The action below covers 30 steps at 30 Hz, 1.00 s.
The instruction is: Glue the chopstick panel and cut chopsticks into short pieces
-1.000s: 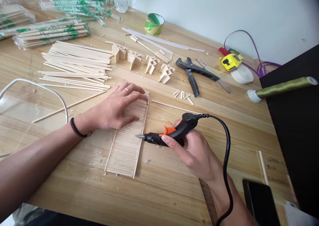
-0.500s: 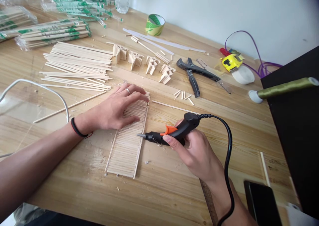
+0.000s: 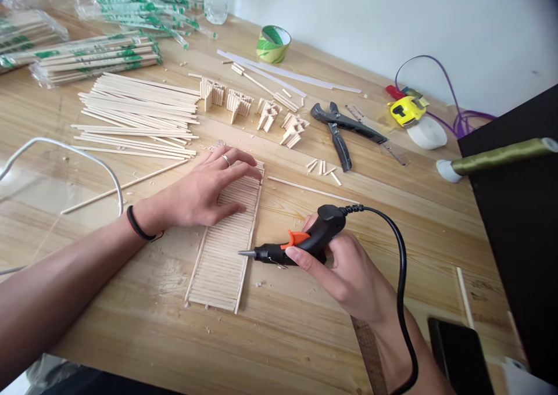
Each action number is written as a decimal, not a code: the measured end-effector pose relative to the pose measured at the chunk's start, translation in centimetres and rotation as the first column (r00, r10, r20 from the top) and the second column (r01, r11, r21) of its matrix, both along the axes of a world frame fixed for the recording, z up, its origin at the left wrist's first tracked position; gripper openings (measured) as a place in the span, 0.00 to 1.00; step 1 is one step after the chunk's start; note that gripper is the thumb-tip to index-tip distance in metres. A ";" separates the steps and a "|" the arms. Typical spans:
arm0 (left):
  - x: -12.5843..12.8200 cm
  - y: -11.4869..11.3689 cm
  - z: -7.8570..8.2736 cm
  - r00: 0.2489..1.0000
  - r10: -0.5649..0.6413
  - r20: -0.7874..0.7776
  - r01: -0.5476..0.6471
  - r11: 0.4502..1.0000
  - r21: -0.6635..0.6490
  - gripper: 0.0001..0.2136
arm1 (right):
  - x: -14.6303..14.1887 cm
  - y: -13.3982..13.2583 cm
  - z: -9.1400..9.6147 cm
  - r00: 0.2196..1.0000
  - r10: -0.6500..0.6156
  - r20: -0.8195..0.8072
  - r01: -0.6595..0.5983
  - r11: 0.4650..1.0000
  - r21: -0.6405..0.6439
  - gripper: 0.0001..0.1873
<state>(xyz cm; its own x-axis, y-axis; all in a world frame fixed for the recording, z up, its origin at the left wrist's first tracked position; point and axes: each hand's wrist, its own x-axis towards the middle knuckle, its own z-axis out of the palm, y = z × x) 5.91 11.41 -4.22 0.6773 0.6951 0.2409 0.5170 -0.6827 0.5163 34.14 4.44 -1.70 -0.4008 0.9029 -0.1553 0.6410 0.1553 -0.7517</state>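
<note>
A flat panel of thin wooden sticks, laid side by side between two long edge sticks, rests on the table in front of me. Across its far part lies my left hand, palm down with the fingers spread. My right hand is wrapped around a black hot glue gun with an orange trigger. The gun's metal nozzle points left, at the panel's right edge; whether it touches the wood I cannot tell. A black cord runs from the gun's back end down past my right wrist.
Loose sticks lie beyond my left hand, with several small stick bundles beside them. Cutters, a tape roll, a tape measure and wrapped sticks lie farther back. A phone is at lower right.
The glue gun's nozzle has shifted a little toward me along the panel's right edge. My left hand keeps its place on the panel.
</note>
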 end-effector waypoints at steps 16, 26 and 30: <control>0.1 0.1 0.1 1.000 -0.004 -0.004 0.004 1.000 -0.007 0.22 | -0.3 -0.3 0.2 0.999 0.048 0.014 -0.048 0.999 -0.008 0.15; 0.0 0.0 0.0 1.000 0.007 -0.001 -0.007 1.000 -0.019 0.22 | -0.3 -0.6 0.3 0.998 0.049 0.026 -0.049 0.999 -0.007 0.12; 0.0 0.0 -0.1 1.000 0.009 -0.007 -0.009 1.000 -0.008 0.22 | -0.3 -0.5 0.4 0.998 0.048 0.030 -0.048 0.999 -0.011 0.13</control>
